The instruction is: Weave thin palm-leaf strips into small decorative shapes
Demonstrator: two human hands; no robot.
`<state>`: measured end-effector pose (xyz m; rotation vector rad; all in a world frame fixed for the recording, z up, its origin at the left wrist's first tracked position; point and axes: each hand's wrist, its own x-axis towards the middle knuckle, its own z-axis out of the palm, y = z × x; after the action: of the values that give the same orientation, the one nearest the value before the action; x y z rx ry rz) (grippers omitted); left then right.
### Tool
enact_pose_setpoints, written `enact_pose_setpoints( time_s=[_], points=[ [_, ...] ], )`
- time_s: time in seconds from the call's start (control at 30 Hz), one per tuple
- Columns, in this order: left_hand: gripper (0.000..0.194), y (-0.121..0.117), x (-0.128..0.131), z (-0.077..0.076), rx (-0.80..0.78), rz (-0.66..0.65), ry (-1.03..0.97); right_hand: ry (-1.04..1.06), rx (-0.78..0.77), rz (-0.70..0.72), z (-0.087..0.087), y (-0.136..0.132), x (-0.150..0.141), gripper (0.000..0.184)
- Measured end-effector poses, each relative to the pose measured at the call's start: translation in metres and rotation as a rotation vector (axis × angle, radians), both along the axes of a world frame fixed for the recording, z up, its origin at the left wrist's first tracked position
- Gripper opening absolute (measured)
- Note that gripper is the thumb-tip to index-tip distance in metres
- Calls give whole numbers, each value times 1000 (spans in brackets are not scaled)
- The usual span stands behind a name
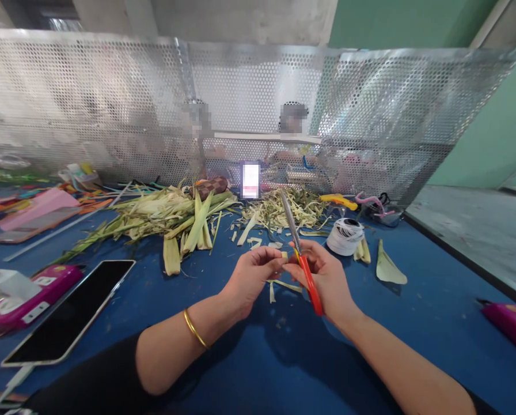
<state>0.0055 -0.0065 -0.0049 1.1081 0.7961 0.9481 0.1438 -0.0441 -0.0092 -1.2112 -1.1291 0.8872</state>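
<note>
Your two hands work above the middle of the blue table [154, 300], nearer its near edge than its far one. The left hand [251, 276], with a gold bangle [194, 328] on its forearm, has a narrow grip: thumb and fingers pinch a small pale husk piece [284, 255]. Your right hand [327, 279] has its grip closed around red-handled scissors [310, 285], blades pointing toward the table's far edge. Its fingertips come close to the husk piece — you cannot tell whether they pinch it too.

Loose husk strips [272, 291] lie on the table just below the hands. Toward the far edge, left of centre, spreads a heap of long husks [154, 216]; beside it, a mound of husk shreds [292, 210]. A lit phone [251, 180] stands upright at the far edge, before a perforated metal screen [258, 75]. A spool of white thread [345, 239] stands beyond your right hand, with a broad husk leaf [390, 268] between it and the right edge. Near the table's near left corner rests a dark-screened phone [72, 314] — a magenta power strip [59, 282] lies beside it.
</note>
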Motion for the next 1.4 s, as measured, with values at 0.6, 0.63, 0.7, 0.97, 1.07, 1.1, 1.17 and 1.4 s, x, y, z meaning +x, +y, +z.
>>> enact_pose_setpoints(
  time_s=[0.6, 0.63, 0.7, 0.97, 1.07, 1.1, 1.17, 1.4],
  points=[
    [29, -3, -2, 2, -84, -39, -1, -158, -1, 85, 2, -2, 7, 44],
    [28, -2, -2, 3, -76, -60, 17, -177, -10, 121, 4, -3, 9, 43],
    [25, 1, -3, 3, -41, -85, 61, -215, -33, 197, 5, -3, 12, 41],
    [6, 11, -11, 0, 383, -51, 450, -270, -78, 250, 3, -1, 17, 37],
    [7, 12, -14, 4, 437, -91, 504, -254, -72, 251, 4, -1, 18, 38],
    [7, 12, -14, 5, 428, -115, 502, -255, -69, 258, 5, -1, 18, 38],
    [9, 13, -14, 7, 390, -158, 489, -265, -61, 275, 6, -2, 19, 37],
    [13, 14, -17, 9, 388, -257, 501, -358, -69, 313, 11, -4, 19, 31]
  ],
)
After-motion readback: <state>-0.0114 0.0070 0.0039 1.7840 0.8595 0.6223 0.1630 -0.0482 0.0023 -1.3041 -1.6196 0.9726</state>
